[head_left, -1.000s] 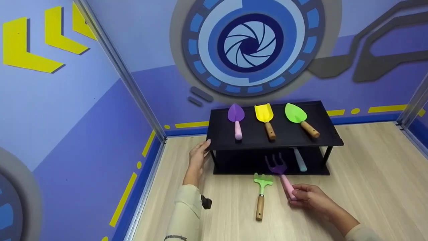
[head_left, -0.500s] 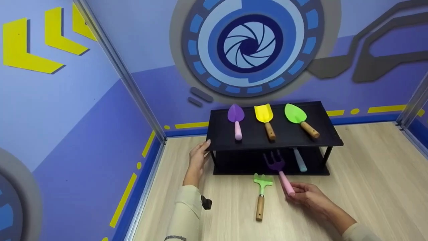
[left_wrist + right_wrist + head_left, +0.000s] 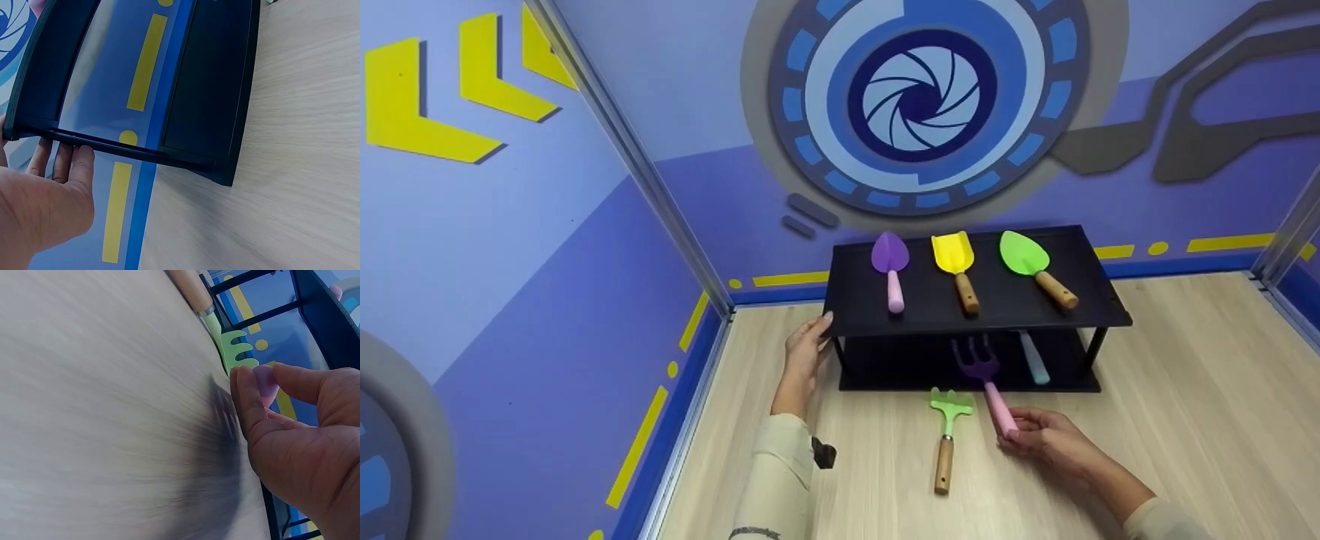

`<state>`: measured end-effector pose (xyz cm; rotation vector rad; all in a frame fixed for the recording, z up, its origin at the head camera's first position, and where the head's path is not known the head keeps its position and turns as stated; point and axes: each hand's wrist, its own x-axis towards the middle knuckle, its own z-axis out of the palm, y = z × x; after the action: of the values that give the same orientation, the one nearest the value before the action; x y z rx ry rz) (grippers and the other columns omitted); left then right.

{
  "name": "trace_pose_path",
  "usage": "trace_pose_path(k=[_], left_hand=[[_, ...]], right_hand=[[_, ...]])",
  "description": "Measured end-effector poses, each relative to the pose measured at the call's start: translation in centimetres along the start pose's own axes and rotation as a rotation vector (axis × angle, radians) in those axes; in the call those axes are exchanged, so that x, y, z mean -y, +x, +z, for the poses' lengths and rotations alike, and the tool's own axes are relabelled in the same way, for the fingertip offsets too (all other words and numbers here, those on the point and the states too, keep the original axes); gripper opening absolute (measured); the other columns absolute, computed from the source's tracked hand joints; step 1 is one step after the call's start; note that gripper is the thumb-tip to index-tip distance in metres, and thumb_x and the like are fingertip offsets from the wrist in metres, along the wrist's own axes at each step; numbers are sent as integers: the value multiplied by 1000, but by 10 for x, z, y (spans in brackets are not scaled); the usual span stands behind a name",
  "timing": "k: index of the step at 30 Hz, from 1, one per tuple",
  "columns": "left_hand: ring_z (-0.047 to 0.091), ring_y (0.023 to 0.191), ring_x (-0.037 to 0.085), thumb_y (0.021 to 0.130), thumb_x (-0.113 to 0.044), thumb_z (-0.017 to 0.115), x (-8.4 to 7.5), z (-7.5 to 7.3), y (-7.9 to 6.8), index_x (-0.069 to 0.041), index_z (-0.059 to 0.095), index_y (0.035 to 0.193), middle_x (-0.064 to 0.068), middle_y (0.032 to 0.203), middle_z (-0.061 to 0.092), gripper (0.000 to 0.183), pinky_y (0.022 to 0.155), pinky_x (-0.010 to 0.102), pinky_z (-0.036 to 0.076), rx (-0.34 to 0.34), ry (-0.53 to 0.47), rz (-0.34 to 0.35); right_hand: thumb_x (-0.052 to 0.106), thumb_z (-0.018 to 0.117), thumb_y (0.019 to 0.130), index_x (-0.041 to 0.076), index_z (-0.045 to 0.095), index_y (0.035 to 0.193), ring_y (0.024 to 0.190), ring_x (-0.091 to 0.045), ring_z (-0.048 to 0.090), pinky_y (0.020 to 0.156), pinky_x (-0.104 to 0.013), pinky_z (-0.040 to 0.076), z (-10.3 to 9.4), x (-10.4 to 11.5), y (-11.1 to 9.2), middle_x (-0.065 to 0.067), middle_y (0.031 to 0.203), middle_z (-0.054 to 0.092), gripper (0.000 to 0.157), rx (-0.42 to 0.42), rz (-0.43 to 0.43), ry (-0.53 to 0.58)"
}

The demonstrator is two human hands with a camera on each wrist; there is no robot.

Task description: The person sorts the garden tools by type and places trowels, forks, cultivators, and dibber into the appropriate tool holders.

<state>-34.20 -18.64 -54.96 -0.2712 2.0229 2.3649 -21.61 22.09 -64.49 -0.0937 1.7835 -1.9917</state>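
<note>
My right hand (image 3: 1054,442) pinches the end of the pink handle of a purple hand fork (image 3: 981,367). The fork's tines reach into the front of the lower tier of a black two-tier rack (image 3: 915,319). At the rack's left end, my left hand (image 3: 802,356) holds the top tier's corner, with fingers against the side post in the left wrist view. A green hand rake (image 3: 945,435) with a wooden handle lies on the table before the rack. From the lower tier a tool's light blue handle (image 3: 1035,360) sticks out; its head is hidden under the top tier.
On the top tier lie a purple trowel (image 3: 890,259), a yellow scoop (image 3: 954,255) and a green trowel (image 3: 1025,255). The rack stands on a wooden table (image 3: 1200,375) near the blue back wall (image 3: 697,210). A metal-edged panel closes the left side.
My right hand has moved slightly forward and left, bringing the hand fork further into the rack's lower opening. The left hand stays on the rack.
</note>
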Motion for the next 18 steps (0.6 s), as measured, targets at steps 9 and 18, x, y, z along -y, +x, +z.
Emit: trace_pose_path(k=[9,18], left_hand=[[63,137,25,101,-39,75,-1,0,0,-9,73,128,4,129,75,41,126,44,47,-3,8,2],[59,144,29,101,-40,75,1,0,1,-7,69,135,7,137,72,48,127,45,45,-1,5,-8]], right_hand=[[4,66,102,-26,18,154,109,-16,76,101,-32,64,1,-2,3,-16,125,71,77,2,2,9],[6,63,104,-25,23,153,107,-16,75,96,-32,66,2,-3,6,-17,121,72,71,-28,22,-22]])
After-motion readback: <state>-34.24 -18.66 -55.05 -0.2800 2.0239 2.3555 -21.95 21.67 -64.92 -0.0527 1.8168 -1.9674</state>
